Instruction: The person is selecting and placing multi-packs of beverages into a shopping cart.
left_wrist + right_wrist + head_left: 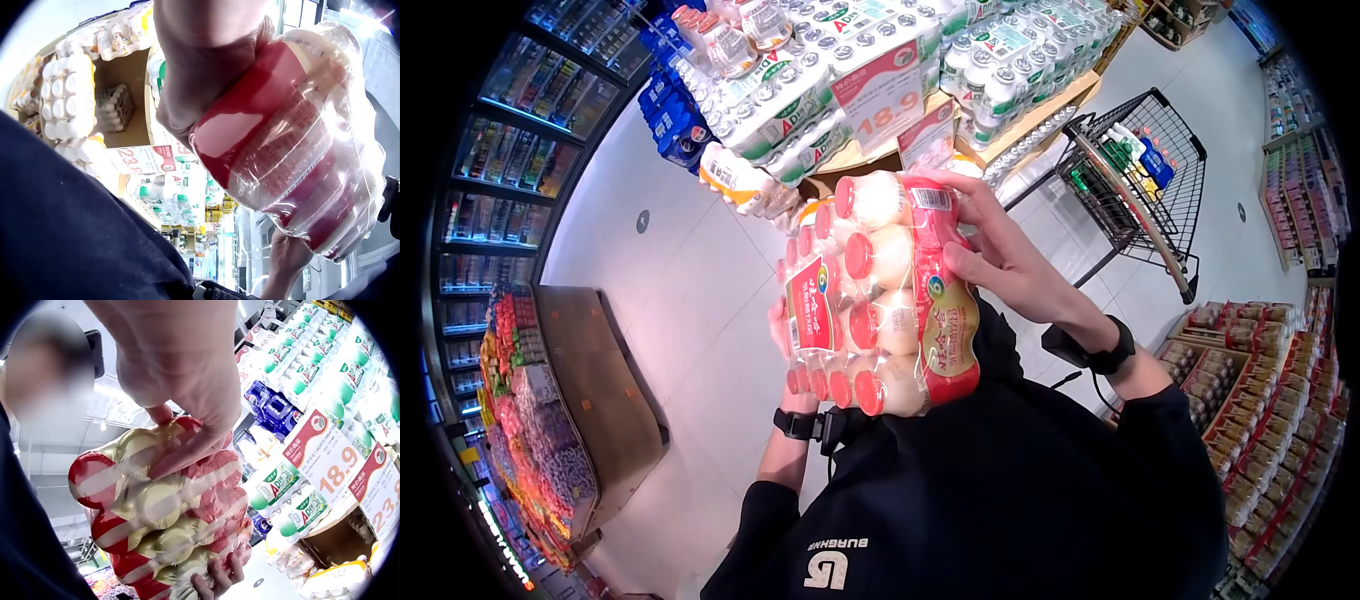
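Far left, a bin (605, 400) heaped with bright packets stands well apart from the work. Left hand (778, 330): mostly hidden behind the pack in the head view; fingertips show curled round its edge in the right wrist view, so gripping. Bottle pack (892, 325): centre, held up in front of the chest between both hands, clear wrap round red-capped bottles, tipped so the caps face the person's left. Right hand (1010, 250): thumb across the near label side, fingers over the upper edge; grasping the same pack. Beyond it, a display of green-and-white bottles (800, 90) with a price sign (880, 95). To the right, a cart (1137, 208) with a few goods inside; farther right, shelves of packaged goods (1270, 420). Handling notes: two-handed hold looks sound for a bulky load. The film is likely slick and may stretch, so best to press on the bottles themselves, not pinch loose wrap. Keep left-hand support opposite the right thumb; turn both wrists together so the rows do not sag. Any sideways swing should stay clear of the sign and the cart's handle.
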Tool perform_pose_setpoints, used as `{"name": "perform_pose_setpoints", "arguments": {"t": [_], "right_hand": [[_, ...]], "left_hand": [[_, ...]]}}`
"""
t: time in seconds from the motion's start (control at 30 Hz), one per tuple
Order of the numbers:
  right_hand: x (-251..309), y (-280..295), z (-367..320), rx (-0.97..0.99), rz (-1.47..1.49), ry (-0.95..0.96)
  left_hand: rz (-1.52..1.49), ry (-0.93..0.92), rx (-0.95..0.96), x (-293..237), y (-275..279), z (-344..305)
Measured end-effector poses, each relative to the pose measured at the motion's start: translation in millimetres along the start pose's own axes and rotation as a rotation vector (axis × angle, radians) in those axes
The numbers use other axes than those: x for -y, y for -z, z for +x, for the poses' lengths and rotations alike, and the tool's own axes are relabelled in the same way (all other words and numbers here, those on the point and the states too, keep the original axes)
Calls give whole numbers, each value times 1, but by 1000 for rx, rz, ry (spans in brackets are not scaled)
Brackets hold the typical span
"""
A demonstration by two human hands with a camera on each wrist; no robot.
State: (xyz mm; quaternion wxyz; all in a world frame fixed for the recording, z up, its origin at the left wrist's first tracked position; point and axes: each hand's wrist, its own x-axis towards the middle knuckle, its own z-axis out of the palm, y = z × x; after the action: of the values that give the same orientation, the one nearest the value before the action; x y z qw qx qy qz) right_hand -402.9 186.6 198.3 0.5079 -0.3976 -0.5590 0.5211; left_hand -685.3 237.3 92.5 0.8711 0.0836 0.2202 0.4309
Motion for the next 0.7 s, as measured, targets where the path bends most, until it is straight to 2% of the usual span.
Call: {"name": "perform_pose_setpoints", "arguments": {"t": [0.07,0.17,0.2,0.27,0.4,0.47,0.57,0.7], "right_hand": [[0,-1,-6,-39,43,-29],[6,-5,-15,-121,-110,-183],[16,-4,-20,-97,-332,-374],[3,-4,-24,-155,-175,-370],[-35,10,-34,-208,56,-314],[-42,14,-40,-211,166,-188],[-55,18,-61,-248,239,-79],[-68,47,-106,-186,279,-110]], "left_hand": [[19,-21,-3,5,-4,-1],[55,-55,-22,8,-7,-4],[69,-62,-35,8,-5,-5],[113,-11,-70,2,10,-4],[383,-118,-288,7,-2,-10],[417,-344,-222,24,-47,-12],[485,-292,-44,19,-12,-22],[451,-218,-26,32,-19,-39]]}}
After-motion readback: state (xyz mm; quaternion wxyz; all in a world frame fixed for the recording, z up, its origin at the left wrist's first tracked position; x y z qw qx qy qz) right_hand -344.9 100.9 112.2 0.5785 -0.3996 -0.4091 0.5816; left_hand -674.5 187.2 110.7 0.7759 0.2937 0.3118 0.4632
